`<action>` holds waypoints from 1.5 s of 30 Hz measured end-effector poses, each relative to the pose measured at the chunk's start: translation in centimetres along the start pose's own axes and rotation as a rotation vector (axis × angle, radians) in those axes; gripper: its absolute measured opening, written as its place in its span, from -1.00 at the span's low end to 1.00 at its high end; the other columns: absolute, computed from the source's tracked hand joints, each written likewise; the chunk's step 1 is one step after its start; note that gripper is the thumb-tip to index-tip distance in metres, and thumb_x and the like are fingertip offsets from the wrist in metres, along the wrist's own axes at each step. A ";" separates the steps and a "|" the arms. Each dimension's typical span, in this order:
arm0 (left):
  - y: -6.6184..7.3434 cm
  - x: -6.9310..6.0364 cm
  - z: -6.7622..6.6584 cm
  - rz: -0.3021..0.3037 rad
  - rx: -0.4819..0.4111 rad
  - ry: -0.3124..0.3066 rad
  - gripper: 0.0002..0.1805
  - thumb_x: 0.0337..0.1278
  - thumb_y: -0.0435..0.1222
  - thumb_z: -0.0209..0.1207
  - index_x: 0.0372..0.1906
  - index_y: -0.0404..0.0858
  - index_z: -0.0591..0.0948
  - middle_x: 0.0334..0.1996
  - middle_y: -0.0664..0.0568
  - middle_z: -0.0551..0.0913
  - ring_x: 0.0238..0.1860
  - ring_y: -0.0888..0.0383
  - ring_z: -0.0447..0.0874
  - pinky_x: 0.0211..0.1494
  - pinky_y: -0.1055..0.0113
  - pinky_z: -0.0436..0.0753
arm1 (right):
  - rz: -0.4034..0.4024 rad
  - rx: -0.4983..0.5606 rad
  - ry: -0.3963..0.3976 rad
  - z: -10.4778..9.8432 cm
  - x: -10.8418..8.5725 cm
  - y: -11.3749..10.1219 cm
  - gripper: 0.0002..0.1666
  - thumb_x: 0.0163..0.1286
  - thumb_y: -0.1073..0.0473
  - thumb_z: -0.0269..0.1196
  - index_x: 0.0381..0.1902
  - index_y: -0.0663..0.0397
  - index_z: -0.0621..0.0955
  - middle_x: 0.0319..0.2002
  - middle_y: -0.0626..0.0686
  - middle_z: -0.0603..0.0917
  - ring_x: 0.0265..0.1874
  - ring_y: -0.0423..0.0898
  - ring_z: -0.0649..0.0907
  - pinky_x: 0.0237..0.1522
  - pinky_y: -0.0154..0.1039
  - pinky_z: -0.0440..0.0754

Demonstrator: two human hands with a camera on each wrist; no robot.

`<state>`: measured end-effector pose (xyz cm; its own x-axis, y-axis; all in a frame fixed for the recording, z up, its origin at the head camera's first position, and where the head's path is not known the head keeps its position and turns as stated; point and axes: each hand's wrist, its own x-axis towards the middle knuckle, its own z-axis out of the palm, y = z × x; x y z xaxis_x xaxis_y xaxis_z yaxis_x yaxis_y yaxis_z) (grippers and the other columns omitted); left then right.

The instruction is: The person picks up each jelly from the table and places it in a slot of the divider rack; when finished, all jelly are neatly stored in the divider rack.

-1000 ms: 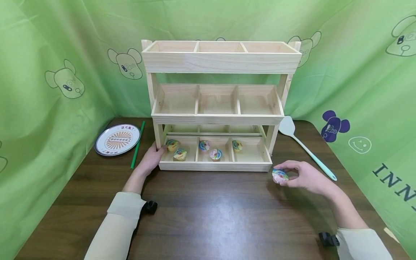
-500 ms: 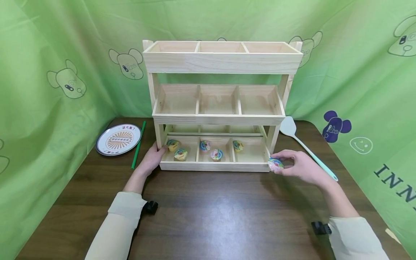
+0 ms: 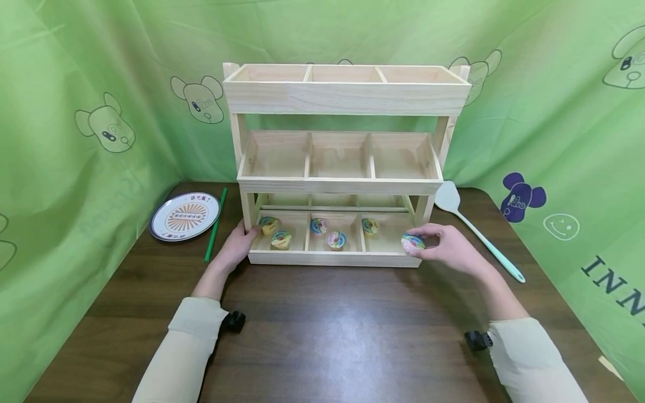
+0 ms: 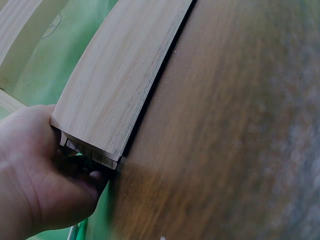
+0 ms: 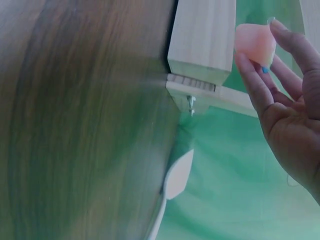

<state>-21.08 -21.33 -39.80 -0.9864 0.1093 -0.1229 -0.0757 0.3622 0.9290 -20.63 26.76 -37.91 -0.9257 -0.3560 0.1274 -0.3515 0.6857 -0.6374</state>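
Observation:
My right hand (image 3: 449, 246) pinches a small jelly cup (image 3: 412, 242) between thumb and fingers, over the right end of the rack's bottom tray. In the right wrist view the cup's pinkish body (image 5: 254, 42) shows beside the tray's corner. A three-tier wooden rack (image 3: 332, 186) stands on the table. My left hand (image 3: 234, 247) grips the left end of its bottom tray; in the left wrist view some fingertips are hidden behind the wood. Two yellowish jelly cups (image 3: 280, 240) lie in the bottom left compartment, two pinkish ones (image 3: 336, 240) in the middle, and a yellowish one (image 3: 370, 226) in the right.
To the left lie a white plate (image 3: 185, 216) with a dark rim and a green stick (image 3: 215, 225). A spatula (image 3: 480, 234) with a pale turquoise handle lies right of the rack. Green printed cloth (image 3: 322, 33) hangs behind and along both sides.
My right hand has moved left and slightly away from me, carrying the jelly cup from beside the rack to over the bottom tray's right end. The left hand keeps its hold.

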 end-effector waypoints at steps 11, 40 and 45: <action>-0.2 0.2 0.0 0.007 -0.011 0.003 -0.31 0.61 -0.25 -0.16 0.56 -0.51 -0.10 0.51 -0.47 0.03 0.52 -0.27 0.00 0.52 -0.13 0.07 | 0.037 -0.005 -0.016 1.2 2.1 0.1 -0.41 0.18 0.06 0.53 0.12 0.21 0.69 -0.11 0.15 0.74 -0.17 -0.01 0.65 -0.14 -0.22 0.56; -4.2 2.9 0.0 0.040 -0.009 0.044 -0.27 0.60 -0.18 -0.13 0.59 -0.44 -0.11 0.51 -0.42 0.09 0.50 -0.23 0.07 0.50 -0.12 0.11 | 0.096 -0.038 -0.031 4.4 5.0 -0.2 -0.47 0.18 0.11 0.51 0.01 0.37 0.70 -0.25 0.15 0.77 -0.23 0.01 0.69 -0.13 -0.11 0.61; -4.3 2.9 0.0 0.043 -0.009 0.044 -0.27 0.60 -0.18 -0.14 0.59 -0.44 -0.12 0.51 -0.43 0.07 0.51 -0.23 0.06 0.51 -0.12 0.10 | 0.106 -0.071 -0.033 4.7 5.3 -0.3 -0.49 0.16 0.10 0.51 -0.02 0.34 0.72 -0.27 0.10 0.77 -0.28 -0.04 0.65 -0.14 -0.09 0.58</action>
<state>-23.59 -22.58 -44.16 -0.9942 0.0835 -0.0680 -0.0346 0.3498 0.9362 -24.76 21.71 -40.61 -0.9534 -0.2995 0.0365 -0.2623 0.7632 -0.5906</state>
